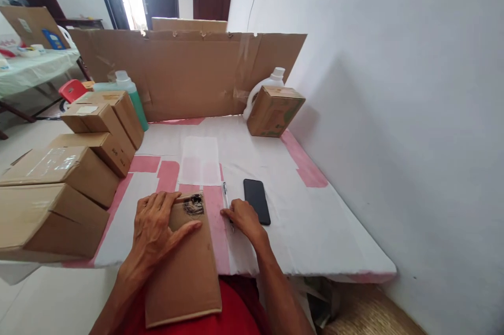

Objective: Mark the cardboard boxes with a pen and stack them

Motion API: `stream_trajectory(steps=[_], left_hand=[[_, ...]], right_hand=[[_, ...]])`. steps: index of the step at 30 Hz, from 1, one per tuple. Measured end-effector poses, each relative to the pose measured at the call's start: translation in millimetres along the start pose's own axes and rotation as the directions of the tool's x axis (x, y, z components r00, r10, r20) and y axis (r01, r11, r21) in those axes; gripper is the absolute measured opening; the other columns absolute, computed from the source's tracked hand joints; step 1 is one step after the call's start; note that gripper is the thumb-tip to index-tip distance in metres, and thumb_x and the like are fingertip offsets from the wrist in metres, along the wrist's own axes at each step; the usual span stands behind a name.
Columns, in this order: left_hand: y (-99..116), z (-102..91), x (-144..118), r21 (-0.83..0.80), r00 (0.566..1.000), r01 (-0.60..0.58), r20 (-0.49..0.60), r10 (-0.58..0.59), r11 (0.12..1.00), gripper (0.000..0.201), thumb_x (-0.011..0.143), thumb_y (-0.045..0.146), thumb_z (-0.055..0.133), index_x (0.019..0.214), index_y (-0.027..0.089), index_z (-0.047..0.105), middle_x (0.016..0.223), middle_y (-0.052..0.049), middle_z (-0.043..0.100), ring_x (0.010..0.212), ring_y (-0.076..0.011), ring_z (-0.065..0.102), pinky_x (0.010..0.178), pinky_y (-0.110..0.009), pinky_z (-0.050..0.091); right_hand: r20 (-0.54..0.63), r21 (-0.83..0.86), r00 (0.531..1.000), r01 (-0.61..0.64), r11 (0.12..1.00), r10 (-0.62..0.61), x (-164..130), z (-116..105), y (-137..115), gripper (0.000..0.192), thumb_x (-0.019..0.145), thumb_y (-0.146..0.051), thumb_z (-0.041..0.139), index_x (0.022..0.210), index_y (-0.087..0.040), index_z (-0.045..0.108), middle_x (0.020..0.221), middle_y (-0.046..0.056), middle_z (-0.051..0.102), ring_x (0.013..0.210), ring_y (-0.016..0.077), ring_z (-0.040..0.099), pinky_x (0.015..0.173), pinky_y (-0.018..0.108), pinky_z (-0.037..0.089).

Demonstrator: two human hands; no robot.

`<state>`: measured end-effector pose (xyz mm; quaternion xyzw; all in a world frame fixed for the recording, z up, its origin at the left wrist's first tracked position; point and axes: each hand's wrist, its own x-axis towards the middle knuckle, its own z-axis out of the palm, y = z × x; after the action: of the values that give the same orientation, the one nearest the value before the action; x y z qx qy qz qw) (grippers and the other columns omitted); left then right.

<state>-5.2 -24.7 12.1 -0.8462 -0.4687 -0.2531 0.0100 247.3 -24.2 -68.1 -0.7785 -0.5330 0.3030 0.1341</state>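
My left hand [155, 222] lies over the upper left of a flat brown cardboard piece [189, 267], thumb stretched across it and fingers laid out toward its top edge. Black scribbled ink [193, 205] marks the cardboard's upper right corner. The lower end of the cardboard sticks out past the table's front edge, above my lap. Just right of it, my right hand [242, 215] has its fingers closed around the lower part of a slim pen [226, 193] at the tabletop. Beside that hand rests a black smartphone [256, 199].
Cardboard boxes [59, 167] line the left side. A green-liquid jug [132, 91] stands behind them. At the back right, another box [273, 112] fronts a white jug [271, 80]. An upright cardboard sheet [189, 72] closes the rear; a white wall [394, 114] rises right.
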Motion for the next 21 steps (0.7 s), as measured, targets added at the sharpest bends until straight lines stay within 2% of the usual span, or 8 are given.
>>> stream_trajectory(steps=[5,7,9,10,12,16,18,21], left_hand=[[-2.9,1.2,-2.3,-0.002,1.0,0.001,0.002,-0.001,1.0,0.057,0.091,0.069,0.062,0.122,0.021,0.06,0.112,-0.009,0.071,0.102,-0.0319,0.066,0.095,-0.047,0.042],[-3.7,2.4,-3.4,-0.003,1.0,0.007,-0.001,-0.007,1.0,0.058,0.09,0.069,0.062,0.122,0.021,0.061,0.112,-0.009,0.071,0.103,-0.0323,0.066,0.096,-0.048,0.042],[-4.3,3.4,-3.9,-0.004,1.0,0.018,-0.007,-0.018,1.0,0.059,0.09,0.07,0.062,0.121,0.021,0.062,0.11,-0.009,0.072,0.102,-0.0326,0.066,0.096,-0.049,0.042],[-4.4,3.7,-3.8,-0.006,1.0,0.025,-0.01,-0.025,1.0,0.059,0.089,0.071,0.062,0.12,0.021,0.062,0.11,-0.009,0.072,0.102,-0.0328,0.067,0.096,-0.049,0.043],[-4.1,3.9,-3.2,-0.015,0.999,0.039,-0.006,-0.04,0.999,0.058,0.089,0.071,0.061,0.118,0.021,0.063,0.109,-0.009,0.072,0.101,-0.033,0.067,0.095,-0.05,0.043],[-2.4,2.9,-1.7,-0.028,0.999,0.034,0.001,-0.034,0.999,0.057,0.09,0.071,0.06,0.115,0.02,0.063,0.109,-0.01,0.072,0.1,-0.0331,0.067,0.093,-0.05,0.045],[-2.0,2.4,-2.0,-0.024,0.999,0.03,-0.017,-0.03,0.999,0.056,0.09,0.071,0.06,0.115,0.02,0.063,0.107,-0.009,0.072,0.099,-0.0329,0.067,0.092,-0.05,0.045],[-3.3,2.7,-3.7,-0.028,0.999,0.04,-0.034,-0.041,0.999,0.056,0.091,0.069,0.061,0.117,0.021,0.062,0.106,-0.009,0.072,0.098,-0.0319,0.067,0.091,-0.049,0.044]], right_hand=[[-0.129,-0.091,0.99,-0.067,0.994,0.055,-16.4,-10.4,-2.0,0.032,0.097,-0.048,0.061,0.096,-0.017,0.067,0.103,0.016,0.075,0.101,0.0313,0.071,0.081,0.036,0.047],[-0.237,-0.105,0.965,-0.139,0.985,0.111,-23.2,-20.1,6.5,0.036,0.102,-0.047,0.053,0.116,-0.015,0.063,0.123,0.021,0.068,0.119,0.0342,0.064,0.093,0.04,0.046],[-0.317,-0.102,0.93,-0.229,0.968,0.187,-25.7,-29.0,18.8,0.042,0.101,-0.043,0.056,0.127,-0.009,0.057,0.136,0.029,0.058,0.134,0.0407,0.053,0.101,0.048,0.043],[-0.325,-0.091,0.919,-0.264,0.96,0.222,-24.8,-32.6,25.4,0.047,0.097,-0.042,0.062,0.127,-0.006,0.056,0.137,0.032,0.057,0.135,0.0442,0.051,0.101,0.051,0.043],[-0.294,-0.054,0.917,-0.299,0.953,0.271,-19.2,-37.4,37.9,0.054,0.088,-0.042,0.073,0.122,-0.002,0.06,0.13,0.034,0.06,0.129,0.0476,0.055,0.097,0.053,0.046],[-0.243,0.088,0.919,-0.297,0.951,0.31,-0.9,-38.3,54.3,0.062,0.073,-0.046,0.082,0.115,-0.004,0.064,0.12,0.031,0.068,0.116,0.0432,0.065,0.087,0.044,0.051],[-0.232,0.192,0.925,-0.26,0.946,0.301,5.4,-34.4,57.3,0.054,0.071,-0.045,0.081,0.107,-0.008,0.067,0.111,0.025,0.073,0.106,0.0398,0.069,0.082,0.042,0.052],[-0.227,0.387,0.947,-0.129,0.913,0.229,2.8,-24.7,55.9,0.033,0.075,-0.042,0.071,0.094,-0.015,0.069,0.092,0.013,0.076,0.092,0.0326,0.072,0.077,0.038,0.053]])
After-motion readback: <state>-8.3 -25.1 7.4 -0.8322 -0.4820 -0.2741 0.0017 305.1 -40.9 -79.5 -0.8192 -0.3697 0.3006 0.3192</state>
